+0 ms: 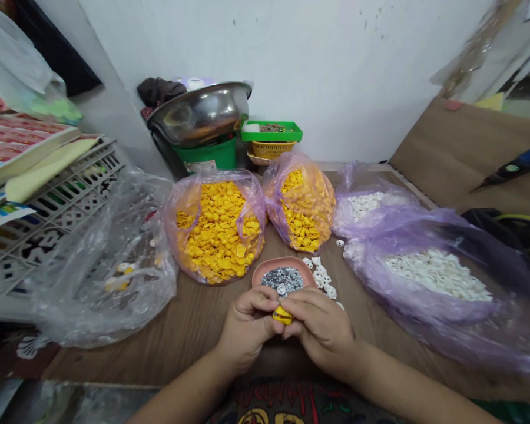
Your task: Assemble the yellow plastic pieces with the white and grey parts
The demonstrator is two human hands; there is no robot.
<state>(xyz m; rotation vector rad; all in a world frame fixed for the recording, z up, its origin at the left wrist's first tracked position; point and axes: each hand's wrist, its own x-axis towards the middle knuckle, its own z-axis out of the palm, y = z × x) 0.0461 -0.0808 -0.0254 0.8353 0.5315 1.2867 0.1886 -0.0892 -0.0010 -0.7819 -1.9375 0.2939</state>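
Between my fingertips is a small yellow plastic piece (282, 315) with a dark slit across it. My left hand (249, 323) pinches it from one side, and my right hand (321, 327) grips it from the other. A tiny round whitish piece (281, 290) shows just above the fingertips; whether it is held or lies in the dish behind is unclear. Right behind my hands stands a pink dish (257, 274) of small grey metallic bits. Several white face-shaped pieces (321, 275) lie loose on the table beside the dish.
Two purple bags of yellow pieces (216, 229) (307, 206) stand behind the dish. Purple bags of white pieces (437, 274) (365, 205) lie at right. A clear bag (101, 294) with a few pieces is at left, by a grey crate (62, 206). A metal basin (203, 112) stands at the back.
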